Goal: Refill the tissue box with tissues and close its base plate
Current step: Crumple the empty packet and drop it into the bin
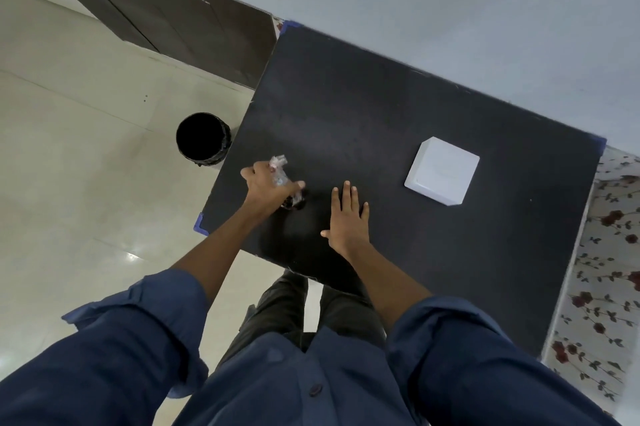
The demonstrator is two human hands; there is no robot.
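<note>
Head view: white tissue box (442,175) sits on the black table (346,114), well right of both hands. Left hand (268,188) clenched round crumpled clear wrapper (279,170). Right hand (347,217) flat, fingers spread, empty. Box likely light, stiff, smooth-sided; grip opposite side walls.
</note>
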